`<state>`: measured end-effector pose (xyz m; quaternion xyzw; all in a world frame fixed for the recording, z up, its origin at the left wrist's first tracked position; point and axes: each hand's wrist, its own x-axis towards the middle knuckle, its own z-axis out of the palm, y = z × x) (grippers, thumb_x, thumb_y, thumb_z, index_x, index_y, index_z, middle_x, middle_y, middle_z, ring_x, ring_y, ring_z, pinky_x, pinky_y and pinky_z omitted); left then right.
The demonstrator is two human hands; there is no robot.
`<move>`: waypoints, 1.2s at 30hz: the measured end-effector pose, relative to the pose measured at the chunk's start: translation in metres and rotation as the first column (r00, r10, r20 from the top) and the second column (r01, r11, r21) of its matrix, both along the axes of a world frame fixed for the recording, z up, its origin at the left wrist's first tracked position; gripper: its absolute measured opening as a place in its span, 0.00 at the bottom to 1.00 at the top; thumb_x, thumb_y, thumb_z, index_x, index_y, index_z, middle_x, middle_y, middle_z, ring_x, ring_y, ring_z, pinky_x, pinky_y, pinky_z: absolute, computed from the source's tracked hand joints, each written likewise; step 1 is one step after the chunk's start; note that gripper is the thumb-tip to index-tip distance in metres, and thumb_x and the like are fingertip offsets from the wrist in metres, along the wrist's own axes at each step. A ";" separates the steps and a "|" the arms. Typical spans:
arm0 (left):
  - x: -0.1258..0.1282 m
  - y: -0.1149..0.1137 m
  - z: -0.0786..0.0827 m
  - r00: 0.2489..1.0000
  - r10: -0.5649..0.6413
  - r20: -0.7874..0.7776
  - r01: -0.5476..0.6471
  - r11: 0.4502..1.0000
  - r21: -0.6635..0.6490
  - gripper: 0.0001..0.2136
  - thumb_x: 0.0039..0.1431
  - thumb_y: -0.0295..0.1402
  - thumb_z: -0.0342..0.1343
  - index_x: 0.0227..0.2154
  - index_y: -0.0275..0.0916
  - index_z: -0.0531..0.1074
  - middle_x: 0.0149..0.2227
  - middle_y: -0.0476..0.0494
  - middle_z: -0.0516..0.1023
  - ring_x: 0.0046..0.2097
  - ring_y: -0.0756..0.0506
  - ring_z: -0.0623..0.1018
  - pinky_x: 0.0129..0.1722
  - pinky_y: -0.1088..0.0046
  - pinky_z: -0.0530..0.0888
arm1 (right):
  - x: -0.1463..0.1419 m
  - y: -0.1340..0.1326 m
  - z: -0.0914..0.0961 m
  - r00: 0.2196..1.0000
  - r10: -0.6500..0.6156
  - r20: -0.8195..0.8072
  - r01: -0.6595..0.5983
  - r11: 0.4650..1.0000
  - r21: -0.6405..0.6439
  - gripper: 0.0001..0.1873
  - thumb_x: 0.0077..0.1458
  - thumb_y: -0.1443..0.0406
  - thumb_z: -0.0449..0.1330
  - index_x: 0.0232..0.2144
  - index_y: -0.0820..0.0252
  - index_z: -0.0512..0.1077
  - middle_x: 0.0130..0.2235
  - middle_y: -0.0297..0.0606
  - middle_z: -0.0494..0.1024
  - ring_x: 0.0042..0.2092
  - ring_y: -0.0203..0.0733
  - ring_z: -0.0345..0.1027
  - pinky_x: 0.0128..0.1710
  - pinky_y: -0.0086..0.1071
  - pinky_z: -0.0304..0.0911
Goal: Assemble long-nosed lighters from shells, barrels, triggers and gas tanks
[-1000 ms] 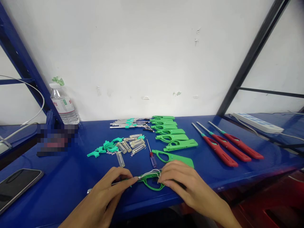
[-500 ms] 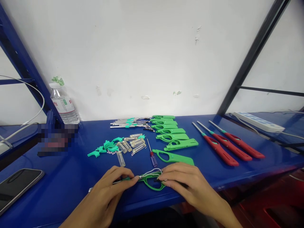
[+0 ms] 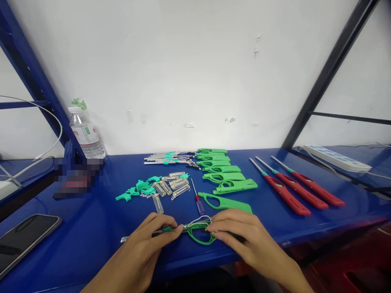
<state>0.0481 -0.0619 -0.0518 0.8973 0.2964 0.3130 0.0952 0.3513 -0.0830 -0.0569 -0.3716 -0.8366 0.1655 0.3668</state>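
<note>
Near the table's front edge, my left hand [image 3: 152, 244] is closed, thumb and fingers pinching a metal lighter nozzle tube [image 3: 124, 239] with a green collar at the front end of a green lighter half-shell [image 3: 201, 241]. My right hand [image 3: 244, 232] is closed round the shell's handle end, which its fingers partly cover. White wires [image 3: 200, 219] loop over the shell between both hands, and a small dark part shows at my right fingertips. Just beyond lies a screwdriver [image 3: 198, 202] with a red and purple handle, beside another green half-shell [image 3: 229, 203].
Several green shells [image 3: 235, 186] line up behind, near wired nozzle tubes [image 3: 155, 160]. Clear fuel tanks [image 3: 158, 203] and green triggers [image 3: 143, 187] lie left of them. Three red lighters [image 3: 287, 195] rest at right. A phone [image 3: 27, 240] and water bottle [image 3: 87, 136] stand left.
The view has shifted slightly, moving the scene a little to the right. More of the nozzle tube's end shows past my left hand. Both hands keep their hold.
</note>
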 end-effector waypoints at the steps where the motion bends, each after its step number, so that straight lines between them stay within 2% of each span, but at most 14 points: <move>1: 0.001 0.000 0.001 1.000 0.001 -0.002 -0.001 1.000 -0.007 0.25 0.70 0.18 0.45 0.55 0.50 0.78 0.51 0.44 0.82 0.48 0.47 0.82 0.50 0.74 0.80 | 0.000 0.000 0.000 1.000 0.000 -0.001 0.000 1.000 0.000 0.12 0.72 0.65 0.62 0.53 0.47 0.81 0.49 0.31 0.86 0.50 0.40 0.79 0.53 0.32 0.70; 14: 0.001 -0.003 -0.004 0.995 0.057 -0.081 -0.059 0.998 -0.024 0.26 0.71 0.19 0.45 0.60 0.54 0.76 0.54 0.45 0.80 0.51 0.44 0.80 0.52 0.71 0.80 | -0.001 0.000 -0.002 0.999 -0.040 0.004 0.041 0.999 -0.019 0.09 0.71 0.65 0.63 0.50 0.50 0.82 0.49 0.33 0.86 0.51 0.41 0.79 0.54 0.32 0.70; 20: 0.000 -0.005 -0.005 0.992 0.082 -0.090 -0.084 0.996 -0.018 0.28 0.71 0.19 0.45 0.62 0.58 0.74 0.54 0.47 0.79 0.51 0.47 0.82 0.51 0.75 0.80 | -0.001 0.003 -0.006 0.998 0.000 -0.059 0.008 0.991 0.132 0.08 0.68 0.68 0.67 0.48 0.52 0.81 0.44 0.31 0.86 0.51 0.41 0.76 0.56 0.34 0.68; 28: -0.005 -0.008 -0.016 0.984 0.142 -0.112 -0.145 0.989 -0.025 0.23 0.75 0.25 0.45 0.64 0.56 0.71 0.60 0.43 0.75 0.59 0.43 0.80 0.55 0.70 0.81 | -0.003 0.002 -0.002 0.998 -0.003 -0.066 0.009 0.996 0.090 0.08 0.68 0.69 0.67 0.47 0.52 0.81 0.43 0.30 0.86 0.44 0.38 0.76 0.51 0.34 0.66; 32: -0.006 -0.012 -0.014 0.980 0.142 -0.140 -0.138 0.990 0.038 0.20 0.75 0.29 0.51 0.64 0.55 0.71 0.59 0.43 0.76 0.58 0.43 0.80 0.58 0.67 0.79 | -0.003 0.002 -0.001 0.998 0.003 -0.065 0.003 0.996 0.084 0.09 0.68 0.70 0.67 0.47 0.52 0.80 0.44 0.29 0.86 0.44 0.37 0.77 0.51 0.34 0.66; 36: -0.010 0.000 -0.005 0.975 0.223 -0.027 -0.217 0.967 0.133 0.15 0.73 0.30 0.52 0.56 0.49 0.77 0.54 0.43 0.80 0.55 0.42 0.80 0.54 0.68 0.78 | -0.003 0.001 -0.001 0.998 -0.007 -0.055 0.010 0.998 0.066 0.08 0.68 0.69 0.66 0.47 0.52 0.80 0.44 0.29 0.86 0.45 0.38 0.77 0.51 0.34 0.65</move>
